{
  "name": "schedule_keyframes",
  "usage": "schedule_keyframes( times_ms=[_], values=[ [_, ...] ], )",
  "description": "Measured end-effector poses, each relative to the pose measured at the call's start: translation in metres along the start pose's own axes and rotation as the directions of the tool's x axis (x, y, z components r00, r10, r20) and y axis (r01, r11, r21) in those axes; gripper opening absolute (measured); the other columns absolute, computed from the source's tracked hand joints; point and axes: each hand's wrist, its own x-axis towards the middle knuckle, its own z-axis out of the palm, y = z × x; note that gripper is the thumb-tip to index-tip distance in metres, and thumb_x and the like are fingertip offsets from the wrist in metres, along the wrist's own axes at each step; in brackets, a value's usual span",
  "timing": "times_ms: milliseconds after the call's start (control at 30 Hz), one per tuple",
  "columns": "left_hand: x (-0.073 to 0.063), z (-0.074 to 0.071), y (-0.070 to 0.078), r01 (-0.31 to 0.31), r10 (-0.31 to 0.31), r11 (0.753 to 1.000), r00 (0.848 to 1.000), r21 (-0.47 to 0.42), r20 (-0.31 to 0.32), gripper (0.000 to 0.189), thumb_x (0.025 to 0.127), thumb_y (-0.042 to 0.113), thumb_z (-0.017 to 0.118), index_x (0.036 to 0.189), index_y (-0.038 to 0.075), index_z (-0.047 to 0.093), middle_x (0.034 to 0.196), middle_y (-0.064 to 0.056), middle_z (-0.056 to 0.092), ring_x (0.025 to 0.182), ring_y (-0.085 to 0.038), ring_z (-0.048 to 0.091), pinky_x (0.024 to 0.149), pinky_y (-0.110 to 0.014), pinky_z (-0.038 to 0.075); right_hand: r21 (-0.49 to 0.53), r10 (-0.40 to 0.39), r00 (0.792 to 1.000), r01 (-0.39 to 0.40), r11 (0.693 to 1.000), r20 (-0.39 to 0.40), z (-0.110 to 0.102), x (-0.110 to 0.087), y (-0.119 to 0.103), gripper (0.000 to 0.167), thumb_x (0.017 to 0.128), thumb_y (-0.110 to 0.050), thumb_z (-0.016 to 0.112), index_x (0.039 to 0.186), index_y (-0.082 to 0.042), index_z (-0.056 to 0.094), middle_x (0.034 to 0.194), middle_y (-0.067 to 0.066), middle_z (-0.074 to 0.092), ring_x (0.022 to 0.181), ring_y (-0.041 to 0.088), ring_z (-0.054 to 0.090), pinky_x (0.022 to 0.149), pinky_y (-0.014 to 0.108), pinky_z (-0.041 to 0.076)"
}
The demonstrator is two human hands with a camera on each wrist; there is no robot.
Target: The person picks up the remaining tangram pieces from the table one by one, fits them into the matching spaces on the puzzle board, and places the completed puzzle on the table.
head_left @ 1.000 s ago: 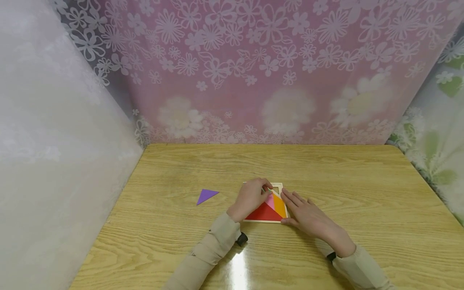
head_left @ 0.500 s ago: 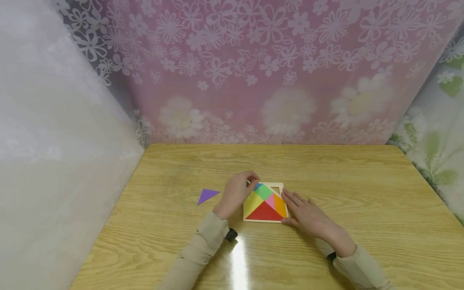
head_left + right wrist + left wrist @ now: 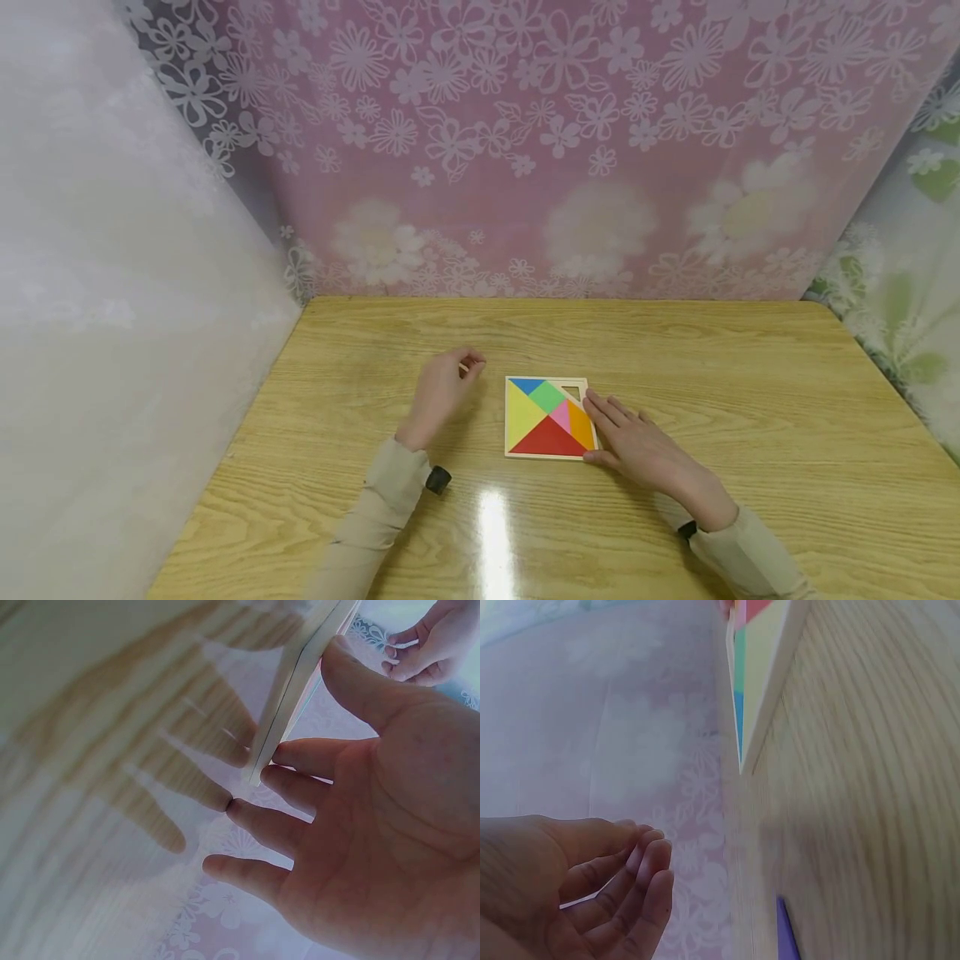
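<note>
A pale wooden tangram tray [image 3: 540,457] lies flat on the table. In it are a red triangle [image 3: 549,440], a yellow triangle [image 3: 522,417], a green square [image 3: 546,397], and blue, pink and orange pieces. A bare corner [image 3: 573,390] with a triangular cut-out shows at its far right. My right hand [image 3: 637,446] touches the tray's right edge, fingers straight, thumb near the front corner. Left of the tray, my left hand [image 3: 438,396] hovers with loosely curled fingers, holding nothing visible. A purple triangle [image 3: 787,937] lies below it, hidden in the head view.
The wood-grain table [image 3: 675,350] meets a pink floral curtain [image 3: 525,208] at its far edge. A whitish sheet [image 3: 135,292] stands along the left side, and a leaf-patterned sheet [image 3: 900,308] along the right. Dark bands [image 3: 438,479] sit at both wrists.
My left hand has moved left from over the tray, uncovering the pieces there, and now covers the purple triangle in the head view. The right hand has stayed at the tray's edge.
</note>
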Motion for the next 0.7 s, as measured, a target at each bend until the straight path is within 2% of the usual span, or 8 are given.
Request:
schedule_keyframes(
  times_ms=[133,300,567,700],
  values=[
    [-0.004,-0.011,-0.014,0.029,-0.029,1.0,0.999,-0.005,-0.024,0.012,0.099,0.014,0.068,0.101,0.005,0.075,0.09,-0.005,0.073,0.076,-0.018,0.07,0.065,-0.028,0.058,-0.003,-0.003,1.0,0.003,1.0,-0.002,0.0,0.0,0.0,0.078,0.095,-0.038,0.069,0.152,0.005,0.038,0.158,0.023,0.037,0.137,0.05,0.043,0.1,0.075,0.037],
    [-0.008,-0.023,-0.03,0.068,-0.068,0.998,0.997,0.004,-0.038,0.01,0.097,0.011,0.069,0.1,0.003,0.075,0.09,-0.006,0.073,0.077,-0.021,0.07,0.071,-0.033,0.059,-0.004,-0.002,1.0,0.002,1.0,-0.002,0.001,0.0,0.0,0.078,0.095,-0.038,0.069,0.153,0.005,0.038,0.158,0.023,0.037,0.137,0.05,0.044,0.101,0.075,0.036],
    [-0.02,-0.039,-0.042,0.167,-0.169,0.98,0.985,0.11,0.013,0.01,0.096,0.014,0.07,0.099,0.005,0.074,0.091,-0.007,0.073,0.08,-0.023,0.069,0.071,-0.038,0.057,0.007,-0.001,1.0,0.001,1.0,0.002,0.0,0.0,0.0,0.078,0.095,-0.037,0.069,0.152,0.006,0.038,0.158,0.024,0.036,0.137,0.051,0.043,0.102,0.075,0.035],
    [-0.027,-0.042,-0.049,0.158,-0.164,0.978,0.986,0.137,0.033,0.011,0.095,0.013,0.072,0.098,0.003,0.074,0.09,-0.009,0.072,0.08,-0.024,0.068,0.071,-0.037,0.056,0.009,0.002,1.0,-0.002,1.0,0.014,0.0,0.0,0.0,0.079,0.095,-0.04,0.068,0.153,0.005,0.037,0.159,0.024,0.036,0.138,0.051,0.042,0.103,0.075,0.034]
  ],
)
